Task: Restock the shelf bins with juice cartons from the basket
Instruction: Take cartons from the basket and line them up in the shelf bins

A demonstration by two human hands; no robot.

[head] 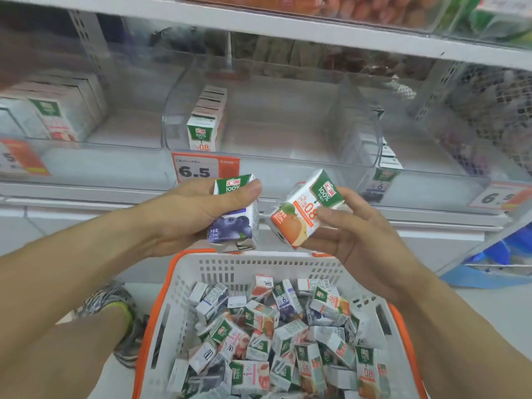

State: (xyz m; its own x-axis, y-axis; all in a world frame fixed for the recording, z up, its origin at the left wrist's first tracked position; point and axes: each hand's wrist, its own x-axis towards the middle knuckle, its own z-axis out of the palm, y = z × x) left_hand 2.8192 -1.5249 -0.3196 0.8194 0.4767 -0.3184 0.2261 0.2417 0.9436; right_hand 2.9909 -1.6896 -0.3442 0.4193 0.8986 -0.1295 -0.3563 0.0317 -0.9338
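My left hand (187, 214) grips a blueberry juice carton (234, 223) upright, thumb across its green top. My right hand (362, 234) pinches an orange juice carton (302, 214), tilted to the left. Both cartons hover above the far rim of a white basket (259, 266) with orange trim, filled with several mixed juice cartons (276, 335). On the shelf ahead stand clear bins: the middle bin (273, 156) holds a row of orange cartons (205, 125), the right bin (449, 168) has blueberry cartons (380, 180) at its left side, the left bin (95, 142) holds peach cartons (57, 116).
Price tags hang on the shelf edge: one reading 6.5 (204, 168) below the middle bin, another (501, 197) at the right, one (20, 159) at the left. An upper shelf (316, 33) overhangs the bins. A shoe (115, 306) is on the floor left of the basket.
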